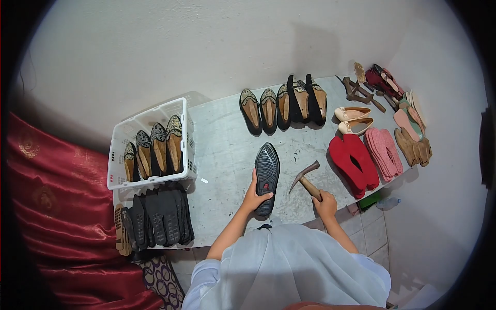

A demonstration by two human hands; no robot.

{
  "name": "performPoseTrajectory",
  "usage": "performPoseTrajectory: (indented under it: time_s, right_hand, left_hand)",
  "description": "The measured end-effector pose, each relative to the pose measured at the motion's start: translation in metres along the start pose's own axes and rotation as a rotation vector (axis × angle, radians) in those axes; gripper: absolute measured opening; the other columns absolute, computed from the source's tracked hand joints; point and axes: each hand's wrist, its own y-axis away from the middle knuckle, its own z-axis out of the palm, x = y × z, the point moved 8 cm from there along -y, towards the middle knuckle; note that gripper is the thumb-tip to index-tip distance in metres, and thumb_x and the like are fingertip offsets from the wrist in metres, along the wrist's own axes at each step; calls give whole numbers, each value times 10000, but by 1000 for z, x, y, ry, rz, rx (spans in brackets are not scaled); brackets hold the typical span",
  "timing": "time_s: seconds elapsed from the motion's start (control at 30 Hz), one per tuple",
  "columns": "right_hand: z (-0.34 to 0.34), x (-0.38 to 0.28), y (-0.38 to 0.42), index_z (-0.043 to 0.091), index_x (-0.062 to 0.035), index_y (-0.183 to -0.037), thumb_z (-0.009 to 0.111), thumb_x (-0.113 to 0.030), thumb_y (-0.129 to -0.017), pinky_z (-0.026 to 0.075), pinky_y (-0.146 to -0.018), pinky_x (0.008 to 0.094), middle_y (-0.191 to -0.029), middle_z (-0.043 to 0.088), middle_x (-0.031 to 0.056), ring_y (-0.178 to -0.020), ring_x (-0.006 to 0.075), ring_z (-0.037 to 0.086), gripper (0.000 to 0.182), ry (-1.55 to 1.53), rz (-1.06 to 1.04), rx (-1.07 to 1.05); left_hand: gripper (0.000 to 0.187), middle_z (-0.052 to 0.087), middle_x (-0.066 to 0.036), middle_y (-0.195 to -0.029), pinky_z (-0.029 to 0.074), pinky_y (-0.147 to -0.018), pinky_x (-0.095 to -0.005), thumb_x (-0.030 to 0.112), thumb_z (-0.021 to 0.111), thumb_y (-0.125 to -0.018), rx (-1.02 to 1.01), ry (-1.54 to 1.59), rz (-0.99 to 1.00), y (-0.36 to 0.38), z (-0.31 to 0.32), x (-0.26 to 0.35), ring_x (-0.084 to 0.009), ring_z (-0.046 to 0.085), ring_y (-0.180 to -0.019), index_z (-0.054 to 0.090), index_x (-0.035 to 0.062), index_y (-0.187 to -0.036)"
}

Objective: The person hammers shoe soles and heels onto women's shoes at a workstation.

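Observation:
My left hand point(254, 197) grips a shoe point(266, 173) near its heel end, thumb across the sole. The shoe's black ribbed sole, with a small red mark, faces up toward me, and its upper is hidden beneath. In my right hand point(325, 204) is a hammer point(309, 185), held by its wooden handle. Its dark metal head points toward the shoe and stands apart from it. Beyond my hands, several black shoes with patterned uppers point(268, 111) stand in a row, wooden lasts inside them.
A white plastic basket point(188, 139) at left holds similar shoes. Black soles point(160, 217) are stacked before it. At right lie red pieces point(353, 163), pink pieces point(383, 154), cream shoes point(354, 125), tan gloves point(413, 147) and tools point(356, 92). A wall borders the table point(222, 124).

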Motion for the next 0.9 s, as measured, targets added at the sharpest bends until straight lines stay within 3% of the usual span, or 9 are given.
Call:
performPoseTrajectory:
  time_s: [0.1, 0.17, 0.23, 0.3, 0.4, 0.5, 0.63, 0.9]
  right_hand:
    - [-14, -27, -3, 619, -31, -1114, 714, -286, -708, 429, -866, 417, -1064, 592, 180, -973, 335, 550, 488, 184, -105, 114]
    - [-3, -50, -18, 555, -11, -1205, 718, -279, -730, 385, -929, 445, -1199, 517, 221, -1103, 384, 474, 569, -11, -130, 78]
    - [28, -82, -35, 434, 9, -1327, 664, -288, -816, 318, -1018, 443, -1276, 495, 203, -1198, 353, 434, 634, -497, -96, -84]
    - [90, -108, -47, 210, -41, -1459, 548, -368, -911, 204, -1102, 408, -1455, 314, 180, -1344, 293, 286, 722, -842, -10, -316]
    - [114, -165, -44, -56, -95, -1485, 426, -430, -961, 115, -1130, 368, -1542, 63, 144, -1412, 238, 115, 787, -1356, 249, -637]
    - [96, -196, -34, -189, -126, -1455, 365, -475, -971, 64, -1136, 355, -1546, -78, 118, -1426, 228, -5, 815, -1527, 275, -759]
    - [100, -198, -34, -169, -109, -1459, 368, -452, -977, 78, -1135, 350, -1549, -51, 117, -1425, 229, 24, 799, -1468, 277, -728]
    - [109, -183, -43, -53, -62, -1480, 397, -425, -973, 110, -1134, 336, -1542, 61, 142, -1418, 219, 95, 768, -1482, 298, -685]
  left_hand:
    - [1175, 222, -153, -1496, 282, -1064, -327, 33, 771, -675, -5, -37, 31, -3, -3, -8, -225, 339, -1305, -74, 119, -1487]
    - [1175, 213, -156, -1498, 279, -1066, -329, 38, 771, -675, -11, 1, 22, -2, -4, -9, -225, 329, -1312, -79, 105, -1484]
    - [1173, 194, -164, -1502, 275, -1071, -331, 50, 772, -678, -27, 105, -22, 0, -2, 0, -223, 313, -1325, -86, 78, -1479]
    - [1178, 192, -155, -1504, 279, -1070, -333, 35, 767, -675, -49, 145, -19, -2, -4, -3, -223, 312, -1326, -90, 95, -1481]
    - [1178, 210, -147, -1501, 291, -1064, -333, 10, 753, -671, -40, 130, -12, -3, -8, -10, -225, 329, -1319, -91, 125, -1485]
    - [1167, 239, -147, -1489, 305, -1056, -329, -12, 730, -674, -5, 126, -38, -5, -16, -4, -230, 356, -1303, -90, 151, -1489]
    - [1150, 285, -149, -1465, 318, -1045, -321, -29, 703, -681, 21, 241, -74, -1, -18, -3, -232, 389, -1278, -91, 165, -1490]
    - [1096, 185, -157, -1504, 268, -1071, -316, 13, 663, -751, 41, 127, -22, 1, -14, -23, -234, 302, -1327, -163, 111, -1464]
